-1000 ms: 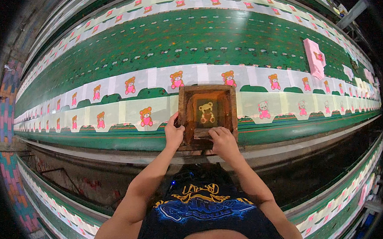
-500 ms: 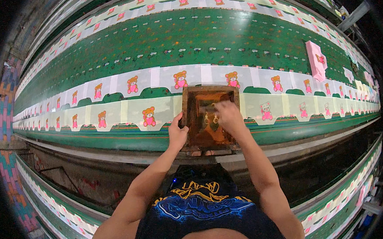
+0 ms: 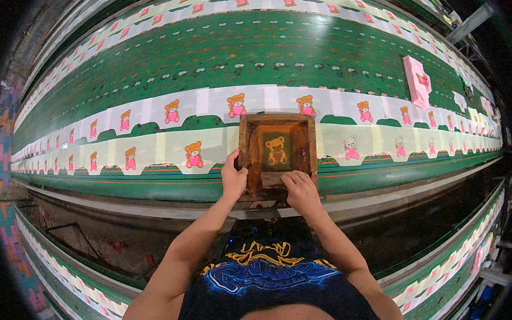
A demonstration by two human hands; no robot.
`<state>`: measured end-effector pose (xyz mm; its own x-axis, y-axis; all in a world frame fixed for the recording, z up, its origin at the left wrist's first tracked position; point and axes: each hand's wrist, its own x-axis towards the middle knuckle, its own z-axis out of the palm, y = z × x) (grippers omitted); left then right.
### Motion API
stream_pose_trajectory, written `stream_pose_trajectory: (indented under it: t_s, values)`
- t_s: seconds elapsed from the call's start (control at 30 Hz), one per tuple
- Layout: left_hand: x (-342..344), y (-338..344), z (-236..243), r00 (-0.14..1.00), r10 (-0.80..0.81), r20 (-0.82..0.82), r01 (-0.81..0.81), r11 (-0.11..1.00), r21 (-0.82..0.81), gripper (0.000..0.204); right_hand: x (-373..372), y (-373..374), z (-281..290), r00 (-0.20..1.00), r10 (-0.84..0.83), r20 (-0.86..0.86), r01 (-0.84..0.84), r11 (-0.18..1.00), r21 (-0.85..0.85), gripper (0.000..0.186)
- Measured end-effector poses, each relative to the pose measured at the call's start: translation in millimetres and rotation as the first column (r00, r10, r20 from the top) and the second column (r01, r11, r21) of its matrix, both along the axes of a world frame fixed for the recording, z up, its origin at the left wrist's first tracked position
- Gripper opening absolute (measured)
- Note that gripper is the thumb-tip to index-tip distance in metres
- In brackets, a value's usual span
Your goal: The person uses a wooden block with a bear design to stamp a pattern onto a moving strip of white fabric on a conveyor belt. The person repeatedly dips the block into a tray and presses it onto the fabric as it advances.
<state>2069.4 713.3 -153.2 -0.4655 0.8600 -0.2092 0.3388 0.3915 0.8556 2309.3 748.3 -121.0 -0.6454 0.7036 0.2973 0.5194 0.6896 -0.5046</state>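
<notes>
A wooden screen-printing frame (image 3: 247,133) rests on a strip of cream cut fabric pieces (image 3: 341,150), a teddy bear design showing through its amber mesh. My left hand (image 3: 234,171) is closed on the frame's left side. My right hand (image 3: 298,187) grips a squeegee (image 3: 272,180) across the lower part of the mesh. Pieces left of the frame carry brown bears with pink hearts (image 3: 193,153); those to its right show paler bears, mostly pink and white.
A long green printing table (image 3: 228,41) holds further rows of printed white pieces (image 3: 171,114). A pink folded garment (image 3: 416,82) lies at back right. A grey metal post (image 3: 470,23) stands beyond. More tables (image 3: 436,276) lie on both sides behind me, past a dark gap.
Half a second ago my right hand was higher over the mesh; it has come back down to the lower edge with the squeegee. My left hand keeps its hold.
</notes>
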Motion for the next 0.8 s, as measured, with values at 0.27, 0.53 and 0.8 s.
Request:
stream_pose_trajectory:
  t_s: [0.27, 0.53, 0.8]
  values:
    - [68.1, 16.6, 3.3, 0.999, -0.011, -0.048, 0.021, 0.977, 0.214, 0.065, 60.7, 32.3, 13.2, 0.999, -0.045, -0.001, 0.045, 0.997, -0.066, 0.038]
    - [211.8, 67.0, -29.3, 0.998, 0.012, 0.06, -0.027, 0.969, 0.247, 0.077, 193.5, 74.8, 1.4, 0.994, -0.084, 0.066, 0.088, 0.994, -0.06, 0.037]
    - [250.4, 84.5, -41.8, 0.994, 0.042, 0.098, -0.058, 0.984, 0.168, 0.08, 242.8, 93.8, -6.8, 0.999, -0.042, 0.009, 0.043, 0.996, -0.079, 0.031]
